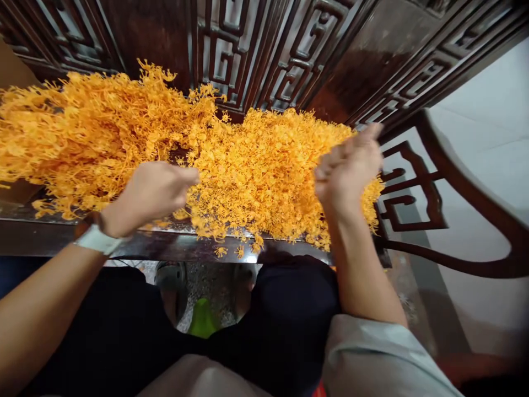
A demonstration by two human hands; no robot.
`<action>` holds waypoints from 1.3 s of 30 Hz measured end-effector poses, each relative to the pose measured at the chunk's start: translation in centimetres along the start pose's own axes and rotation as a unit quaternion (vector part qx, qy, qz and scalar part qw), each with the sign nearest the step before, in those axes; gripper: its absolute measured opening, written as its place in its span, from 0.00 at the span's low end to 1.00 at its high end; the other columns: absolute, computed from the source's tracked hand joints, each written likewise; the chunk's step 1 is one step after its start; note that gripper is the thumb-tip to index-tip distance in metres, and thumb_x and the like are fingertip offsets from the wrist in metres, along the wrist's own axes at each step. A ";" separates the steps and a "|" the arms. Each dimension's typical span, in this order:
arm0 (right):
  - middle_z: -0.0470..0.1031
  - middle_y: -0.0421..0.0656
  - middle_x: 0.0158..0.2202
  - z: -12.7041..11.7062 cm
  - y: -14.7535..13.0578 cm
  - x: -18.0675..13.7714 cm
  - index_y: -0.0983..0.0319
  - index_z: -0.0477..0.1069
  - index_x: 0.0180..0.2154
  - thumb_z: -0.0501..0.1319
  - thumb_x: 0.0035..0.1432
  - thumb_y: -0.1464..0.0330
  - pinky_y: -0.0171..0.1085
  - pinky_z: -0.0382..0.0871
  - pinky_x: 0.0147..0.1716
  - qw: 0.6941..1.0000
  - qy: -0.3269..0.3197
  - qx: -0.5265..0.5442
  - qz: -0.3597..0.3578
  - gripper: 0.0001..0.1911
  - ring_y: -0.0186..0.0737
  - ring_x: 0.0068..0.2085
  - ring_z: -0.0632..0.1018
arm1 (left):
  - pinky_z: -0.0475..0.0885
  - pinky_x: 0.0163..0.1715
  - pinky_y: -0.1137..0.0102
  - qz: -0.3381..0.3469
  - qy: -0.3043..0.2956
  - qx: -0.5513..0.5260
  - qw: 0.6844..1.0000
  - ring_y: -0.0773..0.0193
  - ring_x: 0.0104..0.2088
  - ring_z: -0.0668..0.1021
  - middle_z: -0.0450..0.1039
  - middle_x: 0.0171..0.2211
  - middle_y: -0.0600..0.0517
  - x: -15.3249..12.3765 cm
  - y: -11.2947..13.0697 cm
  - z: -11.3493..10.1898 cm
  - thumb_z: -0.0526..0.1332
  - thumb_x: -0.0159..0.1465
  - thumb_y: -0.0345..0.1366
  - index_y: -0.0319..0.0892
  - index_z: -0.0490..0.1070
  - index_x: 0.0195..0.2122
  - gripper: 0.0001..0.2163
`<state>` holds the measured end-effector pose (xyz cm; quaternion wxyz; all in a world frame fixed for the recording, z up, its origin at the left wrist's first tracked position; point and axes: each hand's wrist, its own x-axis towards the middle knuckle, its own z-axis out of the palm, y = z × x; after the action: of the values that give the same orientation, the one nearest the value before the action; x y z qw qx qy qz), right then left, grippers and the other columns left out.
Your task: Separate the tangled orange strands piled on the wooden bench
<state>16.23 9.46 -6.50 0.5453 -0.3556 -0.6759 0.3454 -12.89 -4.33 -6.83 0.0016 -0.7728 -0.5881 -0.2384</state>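
A big heap of small orange plastic pieces on branched sprues [136, 138] covers the dark wooden bench seat [173, 247] in front of me. My left hand [151, 193] rests on the heap's near edge with fingers curled into the orange pieces. My right hand [349, 165] hovers at the heap's right end, blurred by motion, fingers together and raised slightly above the pile. What either hand holds is hidden. A white watch band [96, 240] is on my left wrist.
The carved dark wooden backrest [264, 49] rises behind the heap. A curved wooden armrest [450, 182] stands at the right, with pale floor tiles [491, 121] beyond. My dark-trousered knees [285, 320] sit below the bench edge, with a green thing [202, 320] on the floor between them.
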 end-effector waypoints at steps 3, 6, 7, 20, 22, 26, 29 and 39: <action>0.52 0.34 0.21 -3.3 0.8 0.4 0.57 0.59 0.26 0.52 0.72 0.44 0.35 0.51 0.19 0.998 0.047 -0.046 0.024 0.30 0.30 0.19 0.55 | 0.52 0.23 0.68 -0.068 0.089 -0.093 0.989 0.68 0.17 0.59 0.54 0.16 0.58 0.0 -1.0 0.2 0.57 0.71 0.40 0.44 0.65 0.25 0.15; 0.65 0.39 0.28 -3.9 0.6 -0.1 0.58 0.71 0.34 0.55 0.72 0.46 0.38 0.69 0.30 0.991 0.011 -0.132 -0.031 0.25 0.35 0.29 0.70 | 0.54 0.23 0.68 -0.105 0.095 -0.191 0.971 0.68 0.19 0.60 0.57 0.18 0.57 0.7 -0.4 0.8 0.59 0.72 0.43 0.44 0.67 0.26 0.17; 0.69 0.42 0.33 -3.8 0.4 -0.3 0.58 0.75 0.40 0.54 0.72 0.46 0.43 0.73 0.37 0.984 -0.012 -0.164 -0.062 0.25 0.39 0.36 0.75 | 0.56 0.24 0.68 -0.114 0.095 -0.224 0.963 0.68 0.20 0.62 0.60 0.19 0.56 1.2 -0.1 1.0 0.60 0.73 0.44 0.44 0.68 0.26 0.17; 0.77 0.42 0.42 3.4 -1.9 -5.0 0.57 0.71 0.52 0.61 0.71 0.52 0.38 0.75 0.37 0.966 -0.216 0.114 0.080 0.18 0.35 0.38 0.78 | 0.73 0.38 0.65 -0.160 0.067 -0.553 0.815 0.60 0.36 0.77 0.76 0.34 0.49 5.4 7.0 4.3 0.67 0.69 0.49 0.44 0.81 0.33 0.14; 0.74 0.38 0.31 3.8 -2.2 -5.2 0.59 0.72 0.42 0.58 0.74 0.53 0.35 0.70 0.30 0.963 -0.209 0.135 0.100 0.16 0.31 0.29 0.74 | 0.71 0.34 0.65 -0.177 0.065 -0.545 0.817 0.62 0.32 0.76 0.76 0.32 0.49 5.4 7.4 4.7 0.68 0.68 0.49 0.44 0.80 0.32 0.15; 0.67 0.35 0.23 2.6 -2.7 -5.0 0.59 0.70 0.33 0.58 0.75 0.59 0.35 0.61 0.25 0.976 -0.215 0.025 0.040 0.17 0.29 0.23 0.67 | 0.69 0.31 0.67 -0.219 0.112 -0.487 0.838 0.63 0.30 0.74 0.76 0.30 0.49 5.3 7.7 5.1 0.69 0.67 0.44 0.44 0.79 0.28 0.13; 0.69 0.36 0.25 1.4 -4.2 -5.1 0.58 0.72 0.37 0.57 0.75 0.67 0.37 0.61 0.24 0.978 -0.202 -0.037 -0.048 0.11 0.31 0.23 0.69 | 0.67 0.26 0.68 -0.255 0.115 -0.499 0.820 0.65 0.27 0.72 0.75 0.30 0.49 5.4 6.6 5.4 0.68 0.67 0.40 0.44 0.78 0.25 0.12; 0.67 0.56 0.59 -0.2 -4.4 -2.4 0.52 0.58 0.73 0.61 0.69 0.53 0.63 0.70 0.58 0.971 -0.087 -0.202 -0.094 0.36 0.60 0.60 0.72 | 0.76 0.36 0.67 -0.301 0.205 -0.567 0.739 0.69 0.30 0.76 0.81 0.45 0.47 6.9 1.2 3.2 0.66 0.69 0.35 0.44 0.82 0.34 0.07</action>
<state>16.35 5.16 -3.85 0.4312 -0.3623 -0.8068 0.1785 -9.30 2.49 -6.72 -0.3880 -0.3464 -0.5314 -0.6687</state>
